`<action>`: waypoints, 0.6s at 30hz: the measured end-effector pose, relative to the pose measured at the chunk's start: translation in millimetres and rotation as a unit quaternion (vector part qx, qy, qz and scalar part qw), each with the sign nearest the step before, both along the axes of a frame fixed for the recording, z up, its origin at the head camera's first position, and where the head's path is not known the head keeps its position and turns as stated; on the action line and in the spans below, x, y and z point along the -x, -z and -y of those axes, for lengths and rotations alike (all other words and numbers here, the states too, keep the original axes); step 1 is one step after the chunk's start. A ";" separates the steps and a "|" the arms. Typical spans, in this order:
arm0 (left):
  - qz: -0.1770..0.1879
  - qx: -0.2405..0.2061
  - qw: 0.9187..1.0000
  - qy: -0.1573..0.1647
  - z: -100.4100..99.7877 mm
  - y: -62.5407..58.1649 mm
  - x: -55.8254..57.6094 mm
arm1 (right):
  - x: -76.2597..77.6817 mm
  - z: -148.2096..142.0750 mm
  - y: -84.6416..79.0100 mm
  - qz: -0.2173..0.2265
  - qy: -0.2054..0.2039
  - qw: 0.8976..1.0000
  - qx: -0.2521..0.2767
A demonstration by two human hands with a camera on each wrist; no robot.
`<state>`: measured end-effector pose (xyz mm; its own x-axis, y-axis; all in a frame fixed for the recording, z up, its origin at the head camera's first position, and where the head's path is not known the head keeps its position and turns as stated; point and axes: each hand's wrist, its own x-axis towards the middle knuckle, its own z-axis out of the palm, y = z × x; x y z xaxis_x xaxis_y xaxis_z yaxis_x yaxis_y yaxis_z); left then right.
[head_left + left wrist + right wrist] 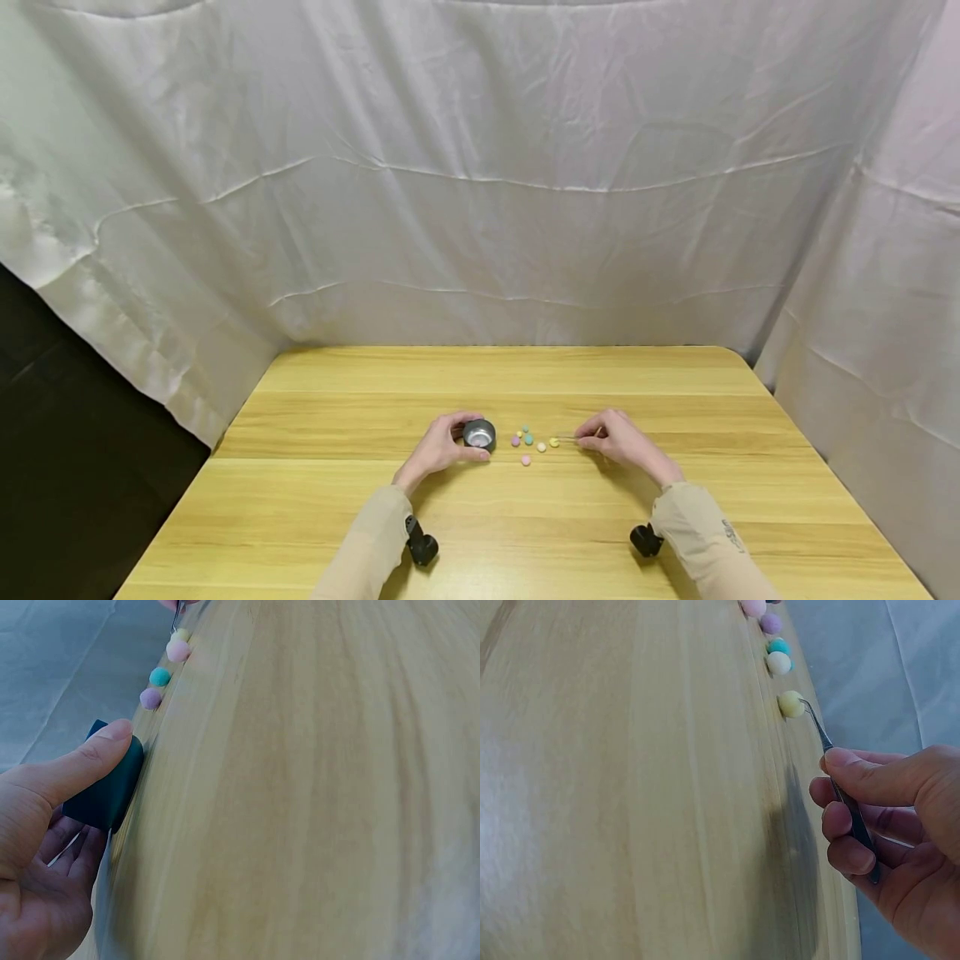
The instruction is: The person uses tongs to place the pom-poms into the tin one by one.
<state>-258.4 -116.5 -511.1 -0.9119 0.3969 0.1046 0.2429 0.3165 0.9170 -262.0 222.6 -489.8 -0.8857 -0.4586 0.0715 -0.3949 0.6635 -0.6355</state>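
My left hand (441,444) grips a small dark round cup (480,435) with a shiny metal inside, thumb on the near side and fingers behind. In the left wrist view the cup (112,780) looks dark teal and stands at table level. My right hand (618,439) holds slim bent-tip tweezers (845,796) between thumb and fingers. Their tips meet a pale yellow ball (791,704) on the table. Between the hands lie several more small balls, among them a white ball (542,447), a pink ball (526,460), a purple ball (515,441) and a teal ball (528,439).
The wooden table (480,533) spreads out under both arms. Behind it and at the sides hang pale curtains (480,233), with a dark panel (67,450) at the left. Each sleeved wrist wears a black camera (422,546).
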 end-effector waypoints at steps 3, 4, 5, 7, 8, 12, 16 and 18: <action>-0.001 0.000 1.000 0.000 -0.1 1.2 0.8 | 0.1 -0.2 0.4 -0.007 0.001 1.000 -0.002; -0.002 0.001 1.000 0.000 -0.1 1.6 1.1 | 0.0 -0.1 0.6 -0.009 0.002 1.000 -0.002; -0.002 0.002 1.000 0.000 -0.1 1.9 1.5 | -0.1 0.0 0.7 -0.012 0.002 1.000 -0.003; -0.001 0.003 1.000 0.000 -0.2 2.6 2.0 | -0.4 0.2 1.0 -0.021 0.004 1.000 -0.006; -0.002 0.004 1.000 0.000 -0.1 2.8 2.1 | -0.7 0.4 1.3 -0.024 0.005 1.000 -0.007; -0.001 0.003 1.000 -0.001 0.4 2.8 1.8 | -1.4 0.7 1.8 -0.037 0.007 0.999 -0.009; 0.004 0.001 1.000 -0.003 0.0 2.1 1.3 | -1.6 0.6 1.7 -0.038 0.012 0.999 -0.008; 0.005 0.002 1.000 -0.004 -0.3 1.8 1.2 | -1.7 0.6 1.4 -0.036 0.016 0.999 -0.006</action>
<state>-259.6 -116.2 -512.9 -0.9161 0.3899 0.0933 0.2306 0.3220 0.9182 -260.2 222.0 -491.1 -0.8925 -0.4318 0.1304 -0.4183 0.6841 -0.5975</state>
